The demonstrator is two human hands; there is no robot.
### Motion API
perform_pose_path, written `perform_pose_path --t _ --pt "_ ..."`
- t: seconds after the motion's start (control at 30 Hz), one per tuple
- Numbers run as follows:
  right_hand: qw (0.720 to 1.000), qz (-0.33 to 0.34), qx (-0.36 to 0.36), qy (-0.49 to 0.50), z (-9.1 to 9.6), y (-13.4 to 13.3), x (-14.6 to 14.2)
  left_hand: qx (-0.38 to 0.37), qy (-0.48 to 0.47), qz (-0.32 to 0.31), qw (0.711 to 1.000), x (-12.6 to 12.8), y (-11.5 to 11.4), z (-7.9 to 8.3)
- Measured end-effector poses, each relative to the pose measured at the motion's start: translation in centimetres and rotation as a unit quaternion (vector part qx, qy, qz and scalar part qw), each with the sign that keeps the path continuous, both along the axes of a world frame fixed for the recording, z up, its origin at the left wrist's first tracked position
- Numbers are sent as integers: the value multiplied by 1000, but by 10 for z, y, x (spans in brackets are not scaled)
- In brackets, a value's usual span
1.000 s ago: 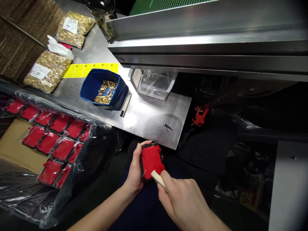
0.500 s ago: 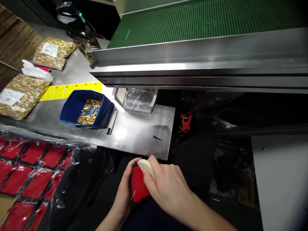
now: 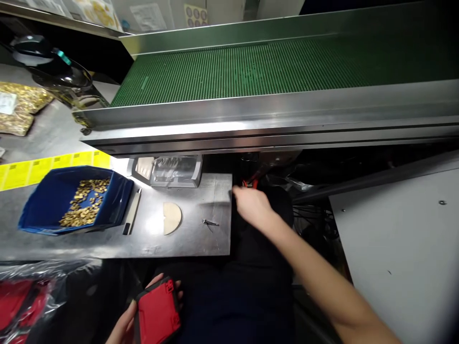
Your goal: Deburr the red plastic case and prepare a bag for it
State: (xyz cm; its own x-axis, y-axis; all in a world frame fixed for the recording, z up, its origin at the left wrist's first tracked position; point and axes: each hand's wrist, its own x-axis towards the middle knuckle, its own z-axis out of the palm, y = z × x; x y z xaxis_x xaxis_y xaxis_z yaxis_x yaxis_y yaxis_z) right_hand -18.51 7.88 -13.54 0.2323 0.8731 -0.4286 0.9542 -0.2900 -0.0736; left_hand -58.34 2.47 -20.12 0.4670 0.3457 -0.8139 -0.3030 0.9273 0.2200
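Observation:
My left hand (image 3: 126, 319) is closed around the edges of a red case with a black rim and red clasps (image 3: 158, 313), low in the view. Out to the right, my right hand (image 3: 253, 205) has its fingers curled, over an orange-red tool (image 3: 250, 183) beyond the table's end. Most of that tool is covered by the hand, so whether it is gripped cannot be seen. A flat cream half-round piece (image 3: 172, 218) lies on the metal table (image 3: 193, 243). Beside it are a nail clipper (image 3: 210, 223) and a pale knife-like tool with a black end (image 3: 132, 212).
A blue bin (image 3: 39, 200) holds small gold-coloured parts. Behind it runs a yellow label strip (image 3: 46, 168). A grey clear-fronted box (image 3: 175, 172) sits under the green conveyor (image 3: 201, 76). Plastic-wrapped red cases (image 3: 17, 298) are at lower left; a white panel (image 3: 401, 229) stands right.
The cream half-round piece has left my right hand and lies on the table. That hand has moved away to the orange-red tool. My left hand keeps the case, now with its clasps showing.

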Motion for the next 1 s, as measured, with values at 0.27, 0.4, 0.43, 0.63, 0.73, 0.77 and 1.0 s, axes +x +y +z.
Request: perform_pose_path --t 0.27,0.4,0.43,0.63,0.73,0.77,1.0 --pt "978 191 -40 -76 -85 -16 100 37 -8 41 998 26 1 18" --pt "955 290 -5 -57 -102 -14 112 56 21 65 996 20 -1 21" --pt "949 310 3 -50 -101 -15 114 65 34 69 995 15 -2 21" --pt "910 400 -18 106 -46 -43 62 77 143 63 985 -11 -11 21" --pt "900 377 -109 192 -4 -61 -17 86 151 48 984 -10 -16 20" --pt "894 377 -144 194 7 -65 -45 90 152 44 983 -9 -17 20" --pt "894 347 -223 175 1 -65 -159 111 176 31 978 -9 -25 14"
